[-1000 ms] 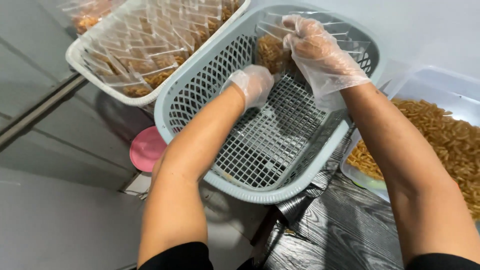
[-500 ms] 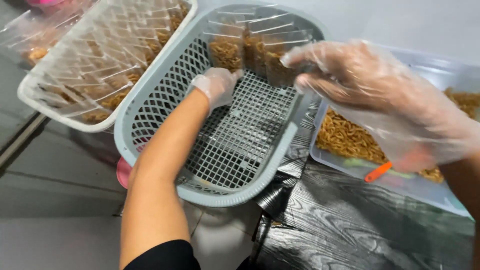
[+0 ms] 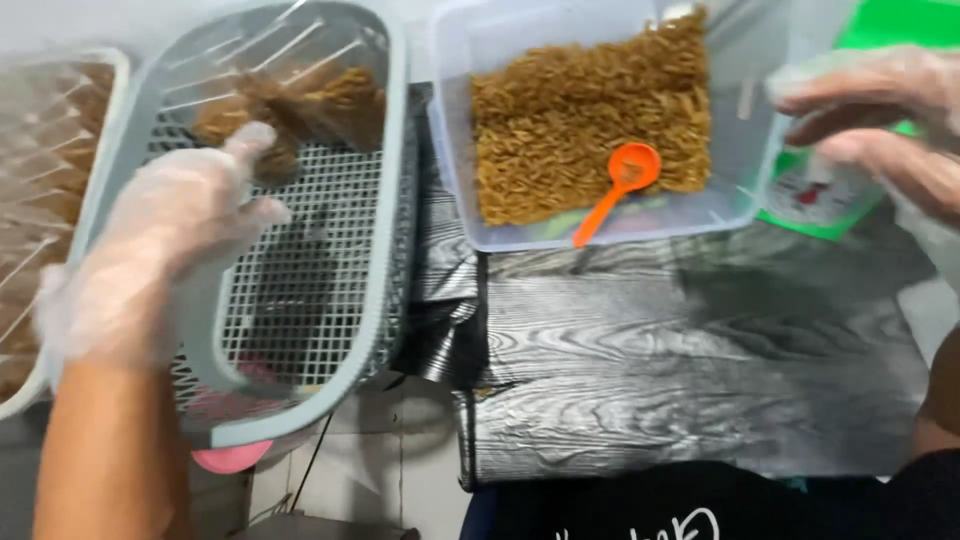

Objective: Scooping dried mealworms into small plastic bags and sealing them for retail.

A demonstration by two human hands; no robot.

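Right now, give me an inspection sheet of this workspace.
Surface: dark wood-grain table, bare at the front.
Job's things: grey mesh basket holding clear bags of brown snack.
Clutter: clear tub of brown snack with an orange scoop; second basket at the left; pink item under the basket.
Hands: gloved left hand at the basket; gloved right hand raised, apparently empty.
Cables: nothing seen.
Surroundings: green item, blurred.

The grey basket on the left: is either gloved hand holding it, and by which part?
The left hand lies on the grey basket at its near rim, but blur hides whether it grips. The right hand hovers apart, holding nothing visible.
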